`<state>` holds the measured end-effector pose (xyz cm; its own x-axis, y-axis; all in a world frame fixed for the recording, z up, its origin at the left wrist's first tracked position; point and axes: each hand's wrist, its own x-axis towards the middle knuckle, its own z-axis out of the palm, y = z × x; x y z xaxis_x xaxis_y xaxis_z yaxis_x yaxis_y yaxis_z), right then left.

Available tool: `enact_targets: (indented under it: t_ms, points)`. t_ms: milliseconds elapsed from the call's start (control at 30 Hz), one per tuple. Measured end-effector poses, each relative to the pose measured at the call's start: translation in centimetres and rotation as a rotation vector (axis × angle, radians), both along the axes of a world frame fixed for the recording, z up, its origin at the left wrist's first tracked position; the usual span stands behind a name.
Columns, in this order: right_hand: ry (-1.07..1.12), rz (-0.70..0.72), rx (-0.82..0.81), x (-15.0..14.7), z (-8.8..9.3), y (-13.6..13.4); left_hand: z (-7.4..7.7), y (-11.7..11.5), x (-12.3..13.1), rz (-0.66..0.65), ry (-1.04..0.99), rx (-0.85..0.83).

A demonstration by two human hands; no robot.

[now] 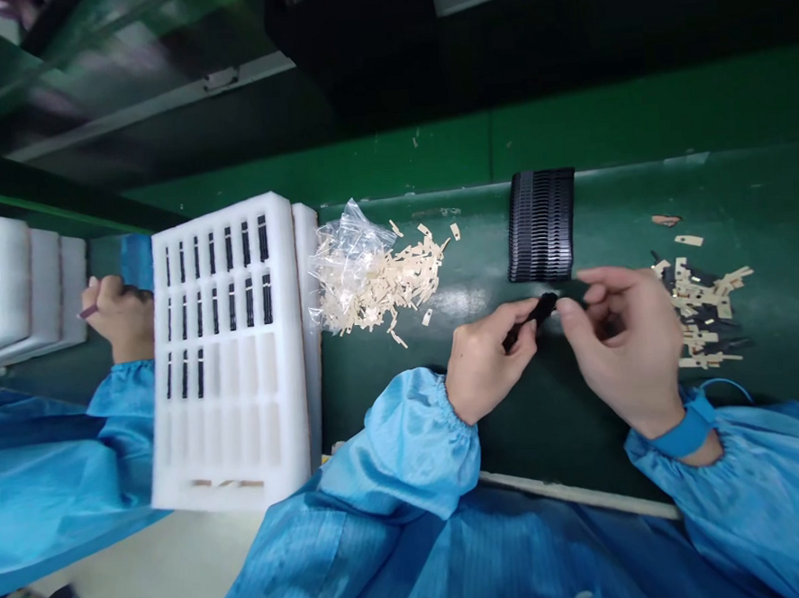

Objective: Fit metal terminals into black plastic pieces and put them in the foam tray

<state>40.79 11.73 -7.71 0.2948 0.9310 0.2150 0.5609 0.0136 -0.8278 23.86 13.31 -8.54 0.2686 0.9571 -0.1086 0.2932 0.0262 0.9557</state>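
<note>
My left hand (488, 361) grips a slim black plastic piece (529, 320) between thumb and fingers. My right hand (623, 348) pinches the upper end of that piece with thumb and forefinger, and its fingertips hide the contact point. A squared stack of black pieces (541, 225) lies just beyond my hands. To the right sits a loose heap of cream strips mixed with black pieces (702, 312). A blue strap (685, 430) circles my right wrist.
A white foam tray (230, 345) holds black pieces in its upper slots, beside a plastic bag of cream strips (371, 278). A co-worker's hand (123, 316) holds a pen-like tool near stacked foam trays (20, 291). The bench is green.
</note>
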Motion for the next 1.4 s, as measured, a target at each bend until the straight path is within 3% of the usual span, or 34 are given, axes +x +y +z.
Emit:
enact_targets:
  t_ms: [100, 233, 400, 733, 867, 1033, 1167, 1267, 1400]
  points:
    - [0.086, -0.057, 0.104, 0.5, -0.1, -0.1, 0.1, 0.3, 0.3, -0.02, -0.301, -0.274]
    - [0.143, 0.04, -0.015, 0.9, -0.3, -0.1, 0.2, 0.6, 0.5, 0.002, -0.451, -0.406]
    - [0.179, 0.13, -0.147, 0.7, -0.2, -0.1, 0.4, 0.5, 0.5, 0.012, -0.429, -0.333]
    - [0.23, 0.106, -0.13, 0.4, 0.1, 0.1, 0.7, 0.1, 0.3, -0.02, -0.219, -0.131]
    - [0.324, 0.118, -0.143, 0.5, 0.3, 0.5, 1.0, 0.1, 0.2, -0.019, -0.244, -0.124]
    - [0.515, 0.217, -0.217, 0.9, 0.9, 0.9, 1.2, 0.6, 0.0, -0.028, -0.481, -0.289]
    - [0.624, 0.333, -0.225, 1.0, 1.3, 0.9, 1.1, 1.2, -0.4, -0.109, -0.639, -0.548]
    - [0.658, 0.374, -0.201, 1.0, 1.4, 0.7, 1.0, 1.4, -0.7, -0.138, -0.709, -0.7]
    - [0.718, 0.393, -0.217, 0.8, 1.3, 0.5, 1.0, 1.5, -0.7, -0.115, -0.727, -0.767]
